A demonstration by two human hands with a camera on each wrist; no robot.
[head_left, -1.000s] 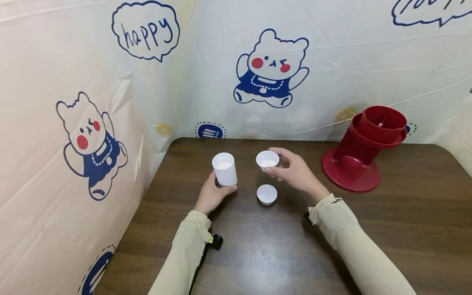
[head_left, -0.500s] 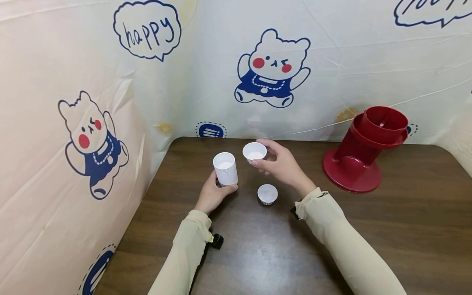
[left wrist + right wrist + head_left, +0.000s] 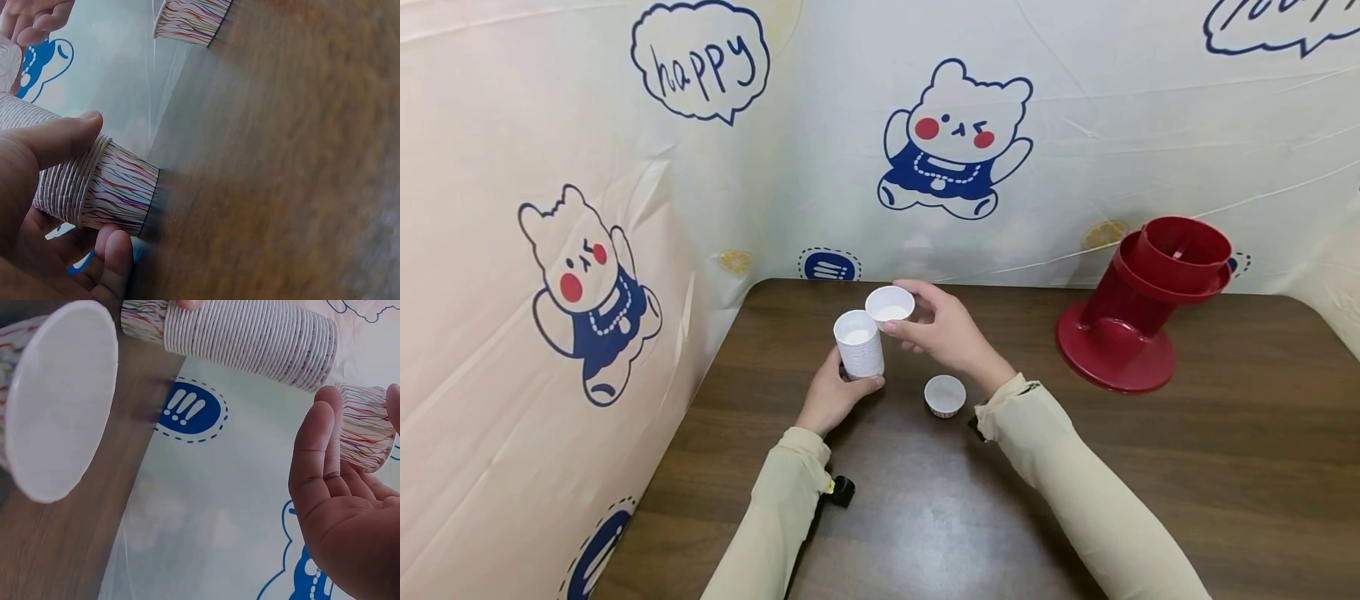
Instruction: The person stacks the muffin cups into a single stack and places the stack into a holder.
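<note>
In the head view my left hand (image 3: 833,396) grips a tall stack of nested white paper cups (image 3: 862,360), mouths up. Colored wavy lines cover the outer wall of the end cup (image 3: 122,187) in the left wrist view. Between thumb and fingers, my right hand (image 3: 955,335) pinches a single paper cup (image 3: 891,307) by its side. That cup hangs beside the stack's mouth, slightly above and to its right; whether they touch I cannot tell. Another paper cup (image 3: 944,398) stands upright on the table below the right hand, its wide white inside (image 3: 62,403) close to the right wrist camera.
A red plastic stand (image 3: 1131,325) with a round base and a tilted open tube is at the table's back right. The brown wooden table (image 3: 917,500) meets a printed cloth (image 3: 820,150) behind and at the left.
My right hand has moved left with its cup, from above the standing cup to beside the stack's mouth. The left hand and its stack have stayed nearly still.
</note>
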